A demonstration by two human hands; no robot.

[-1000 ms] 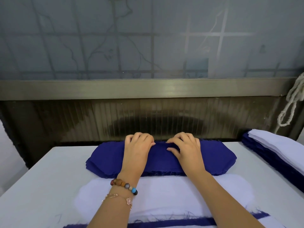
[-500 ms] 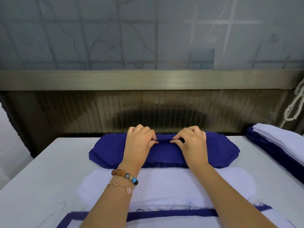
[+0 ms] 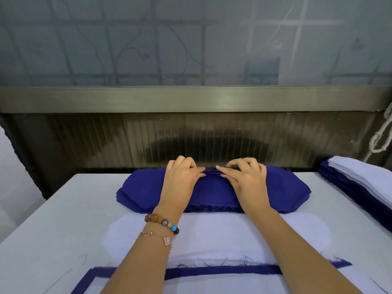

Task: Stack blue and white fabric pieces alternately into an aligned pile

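Observation:
A thick stack of dark blue fabric pieces [image 3: 282, 187] lies across the far middle of the white table [image 3: 53, 230]. My left hand [image 3: 182, 177] and my right hand [image 3: 244, 177] both rest on its top, fingertips almost meeting at the far edge, pinching the top blue piece into a small ridge. In front of it lies a white fabric piece [image 3: 212, 234]. Nearest me sits a pile of white and blue pieces [image 3: 212, 270], with a blue edge showing under white.
At the right edge stands another pile [image 3: 360, 183] of white pieces over blue ones. A dark ribbed panel [image 3: 127, 141] and a metal rail [image 3: 191, 98] rise right behind the table. A white cord [image 3: 379, 136] hangs at the far right.
Both hands have slid toward the far edge of the blue stack and their fingertips have drawn together, bunching the top piece. The view has tilted slightly.

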